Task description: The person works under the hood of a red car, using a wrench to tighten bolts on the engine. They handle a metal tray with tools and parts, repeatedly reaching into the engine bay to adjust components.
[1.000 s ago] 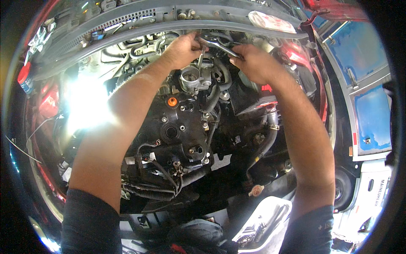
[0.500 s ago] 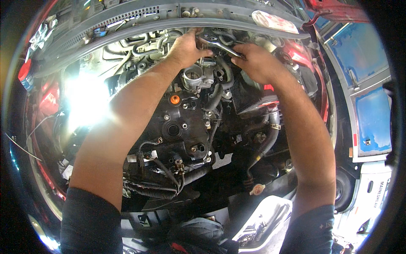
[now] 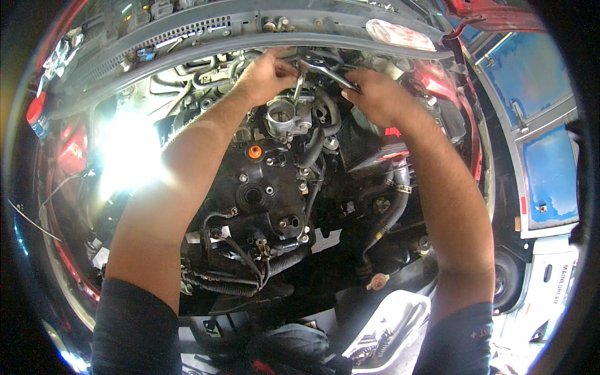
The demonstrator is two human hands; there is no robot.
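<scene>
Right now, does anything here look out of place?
Possibly: the round metal pipe near the left hand gapes uncovered, so its inside looks unprotected; a white bundle lies on the ledge beyond, perhaps left behind.

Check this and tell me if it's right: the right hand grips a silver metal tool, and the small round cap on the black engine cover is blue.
Not quite: the small round cap on the black engine cover is orange, as the head view shows. The right hand does grip a silver metal tool.
</scene>
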